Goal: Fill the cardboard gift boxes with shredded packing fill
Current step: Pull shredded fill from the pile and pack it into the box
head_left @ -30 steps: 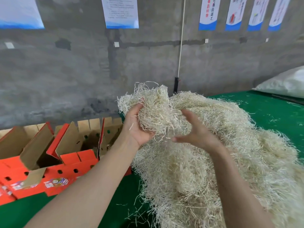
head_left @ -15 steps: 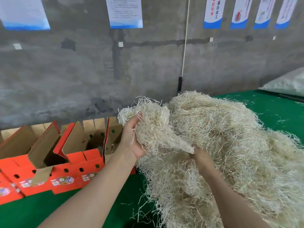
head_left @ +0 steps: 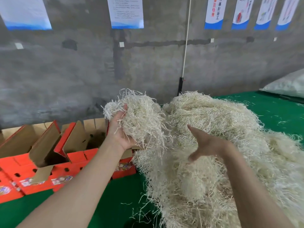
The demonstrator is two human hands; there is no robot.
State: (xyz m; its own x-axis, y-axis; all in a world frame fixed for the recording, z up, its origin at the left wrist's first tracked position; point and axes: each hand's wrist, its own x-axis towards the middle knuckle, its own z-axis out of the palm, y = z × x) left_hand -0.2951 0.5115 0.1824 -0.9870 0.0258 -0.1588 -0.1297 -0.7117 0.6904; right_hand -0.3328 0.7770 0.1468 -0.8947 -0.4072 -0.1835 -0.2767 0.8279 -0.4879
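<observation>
Loosely, the left hand [head_left: 120, 134] curls round a clump [head_left: 141, 119] of fill, raised between the pile [head_left: 222, 129] and the open boxes [head_left: 79, 155]; the right hand [head_left: 205, 143] hovers spread, holding nothing. Trailing strands [head_left: 158, 145] could snag the pile — or spill short onto the table [head_left: 128, 186].

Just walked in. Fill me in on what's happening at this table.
A person is packing gift boxes. Their left hand holds a clump of shredded fill, raised beside the big pile on the green table, close to the row of open orange-red cardboard boxes. The right hand hovers open over the pile, holding nothing. No fill shows in the boxes whose insides are visible.
</observation>
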